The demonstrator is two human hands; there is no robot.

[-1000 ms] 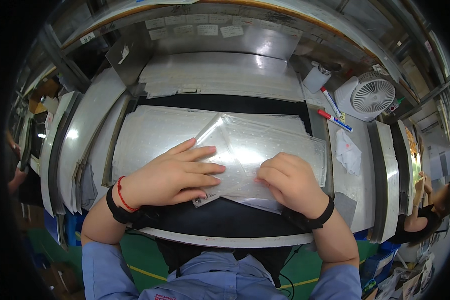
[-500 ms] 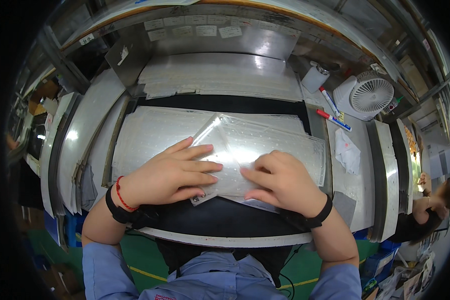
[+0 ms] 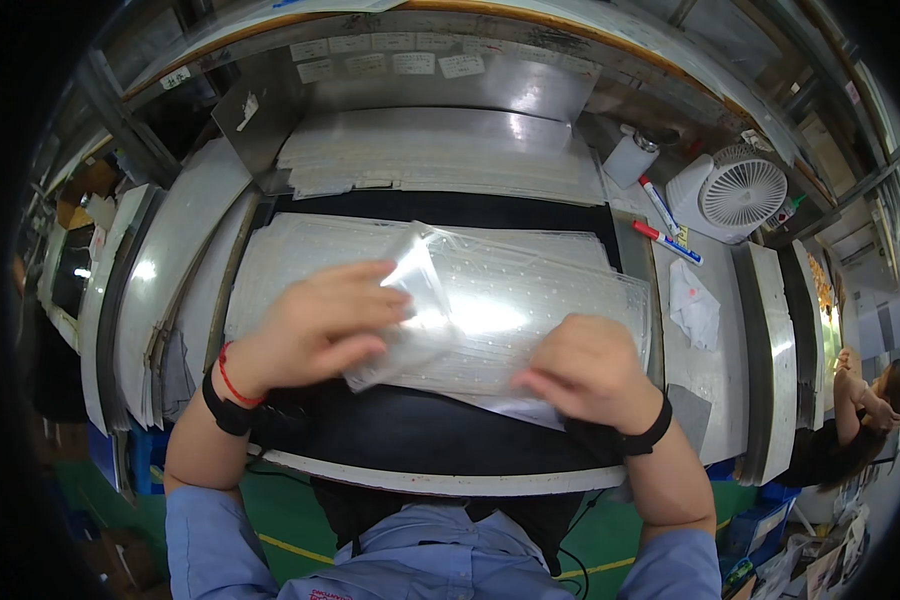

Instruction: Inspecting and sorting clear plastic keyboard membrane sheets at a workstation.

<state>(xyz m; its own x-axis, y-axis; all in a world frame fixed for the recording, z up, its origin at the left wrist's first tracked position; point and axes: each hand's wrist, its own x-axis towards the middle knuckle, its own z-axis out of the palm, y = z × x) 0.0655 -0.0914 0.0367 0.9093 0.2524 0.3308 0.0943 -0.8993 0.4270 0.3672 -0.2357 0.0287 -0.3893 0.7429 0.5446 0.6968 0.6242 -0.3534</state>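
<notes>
My left hand is slightly blurred, fingers stretched out and thumb apart, over the left side of a clear plastic sheet. This sheet is smeared, shiny and askew on a stack of clear, dotted plastic sheets. At the stack's near right edge is my right hand, its fingers curled in and its thumb toward the stack. Whatever its fingertips hold, if anything, is hidden. A bright sheet corner sticks out below the stack beside that hand. Under everything lies a black mat.
Behind lies another stack of clear sheets against a metal plate. To the right are markers, a white bottle, a white fan and a crumpled tissue. Metal sheets stand at the left. Another person is at far right.
My left hand has moved left and up, and the askew sheet has shifted left with it. My right hand has moved slightly right and down, its fingers more curled.
</notes>
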